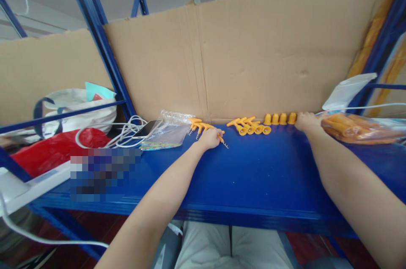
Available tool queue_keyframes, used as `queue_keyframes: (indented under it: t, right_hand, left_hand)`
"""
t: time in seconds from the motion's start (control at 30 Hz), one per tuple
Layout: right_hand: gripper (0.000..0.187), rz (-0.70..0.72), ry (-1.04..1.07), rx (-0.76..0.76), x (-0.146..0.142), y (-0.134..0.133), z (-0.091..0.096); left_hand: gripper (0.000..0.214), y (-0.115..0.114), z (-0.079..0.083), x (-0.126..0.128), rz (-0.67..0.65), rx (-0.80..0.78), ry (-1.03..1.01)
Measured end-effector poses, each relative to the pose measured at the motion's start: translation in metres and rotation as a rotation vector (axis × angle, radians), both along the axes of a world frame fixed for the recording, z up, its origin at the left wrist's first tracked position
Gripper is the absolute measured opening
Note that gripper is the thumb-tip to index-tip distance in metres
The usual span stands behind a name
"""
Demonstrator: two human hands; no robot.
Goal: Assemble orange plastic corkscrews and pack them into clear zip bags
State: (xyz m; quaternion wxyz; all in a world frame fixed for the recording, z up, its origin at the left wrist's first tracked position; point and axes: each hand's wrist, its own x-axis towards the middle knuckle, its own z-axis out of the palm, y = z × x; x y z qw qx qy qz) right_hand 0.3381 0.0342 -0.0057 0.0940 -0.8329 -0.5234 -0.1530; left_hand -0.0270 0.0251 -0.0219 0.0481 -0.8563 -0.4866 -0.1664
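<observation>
My left hand [210,138] is closed on an orange-handled corkscrew [223,140], whose metal spiral points toward the front right. Just behind and left of that hand lie several more corkscrews [196,123] with orange T-shaped handles. My right hand [307,121] is closed at the right end of a row of small orange cups, its fingers against the last orange cup [292,118]; the fingertips are partly hidden. Between my hands, several orange T-handled pieces with flared bell ends [250,130] lie side by side on the blue shelf [241,176].
A clear bag of orange parts [352,128] lies right of my right hand. Leftward are clear plastic bags [168,133], a phone [148,128], white cables [128,131] and a red bag [60,150]. A cardboard sheet [269,49] walls off the back.
</observation>
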Motion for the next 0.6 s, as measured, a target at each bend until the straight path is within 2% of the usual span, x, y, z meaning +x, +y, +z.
queue_keyframes:
  t: [0.4, 0.6]
  right_hand:
    - [0.041, 0.094, -0.014, -0.063, -0.009, -0.005, 0.001]
    - [0.039, 0.086, 0.008, -0.139, -0.012, -0.003, 0.005]
  left_hand:
    - [0.030, -0.001, 0.001, -0.001, -0.013, 0.000, 0.020]
    - [0.031, -0.002, 0.002, 0.000, -0.015, -0.012, 0.009]
